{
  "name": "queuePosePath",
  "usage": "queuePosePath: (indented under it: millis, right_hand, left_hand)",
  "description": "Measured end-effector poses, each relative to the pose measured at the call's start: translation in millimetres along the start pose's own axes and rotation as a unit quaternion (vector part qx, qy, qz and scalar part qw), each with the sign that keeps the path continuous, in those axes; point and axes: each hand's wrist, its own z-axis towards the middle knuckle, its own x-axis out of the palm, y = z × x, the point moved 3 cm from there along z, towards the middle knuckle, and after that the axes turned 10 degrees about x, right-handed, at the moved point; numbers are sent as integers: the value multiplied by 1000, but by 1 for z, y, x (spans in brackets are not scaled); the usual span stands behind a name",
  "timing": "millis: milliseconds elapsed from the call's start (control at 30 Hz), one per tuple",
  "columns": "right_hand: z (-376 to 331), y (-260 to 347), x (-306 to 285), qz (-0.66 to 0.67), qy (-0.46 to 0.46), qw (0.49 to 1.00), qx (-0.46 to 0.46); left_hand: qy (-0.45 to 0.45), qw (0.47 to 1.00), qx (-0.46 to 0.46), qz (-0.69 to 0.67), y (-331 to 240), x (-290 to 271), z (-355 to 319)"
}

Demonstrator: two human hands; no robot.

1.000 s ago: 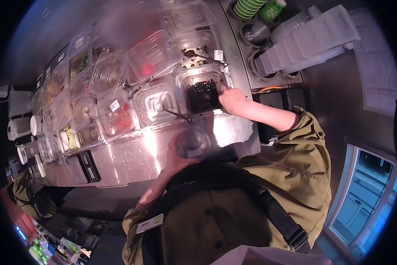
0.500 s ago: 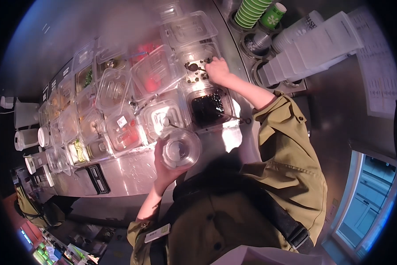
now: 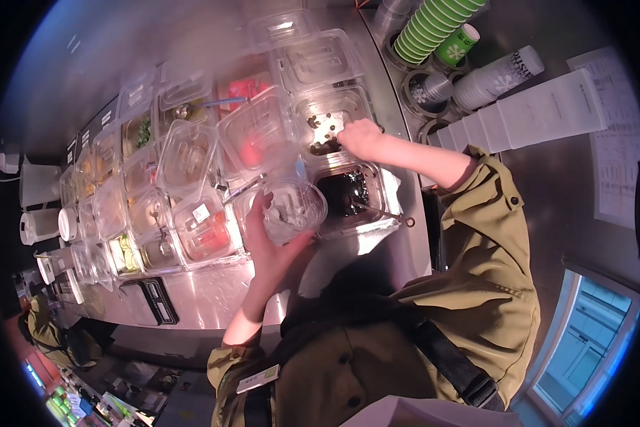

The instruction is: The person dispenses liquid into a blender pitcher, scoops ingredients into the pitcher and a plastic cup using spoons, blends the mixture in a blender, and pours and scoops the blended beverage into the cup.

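Nearest you, your left hand (image 3: 270, 249) is wrapped round a clear cup (image 3: 295, 213), thumb on one side and fingers on the other, mouth facing up, lifted over the front row of pans. Glare muddles the inside; you've got nothing dark in there that I can pick out, so filling looks barely begun at best. Just right of the cup, there's the pan of glossy dark filling (image 3: 359, 229), a thin utensil handle (image 3: 387, 212) lying across its rim. Right behind it, your right hand (image 3: 363, 139) is in at the side of the next pan (image 3: 306, 99), fingers curled tight; whether they've got hold of a spoon, I can't tell. Small dark pieces (image 3: 326, 147) bunch up by your fingertips, others sit scattered on the bare bottom, and getting any into the cup appears undone. Further back, a clear lid (image 3: 316, 60) covers another pan, and beyond the counter's edge stand green cups (image 3: 437, 28).
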Motion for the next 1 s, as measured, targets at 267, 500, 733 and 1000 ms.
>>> queuePosePath:
  millis: [267, 500, 733, 1000]
  right_hand:
    - [-3, -36, 18, 280, 36, 952, 114]
    - [-38, -87, 33, 495, 17, 864, 94]
    - [-117, -59, -47, 360, -139, 922, 18]
    - [-109, -63, -49, 256, -286, 921, 66]
  left_hand:
    - [46, 994, -12, 94, -10, 16, 29]
    - [153, 982, -74, 80, -3, 48, 70]
    - [120, 993, -23, 2, -8, 75, 97]
    - [-2, 1000, 5, -26, 6, 55, 56]
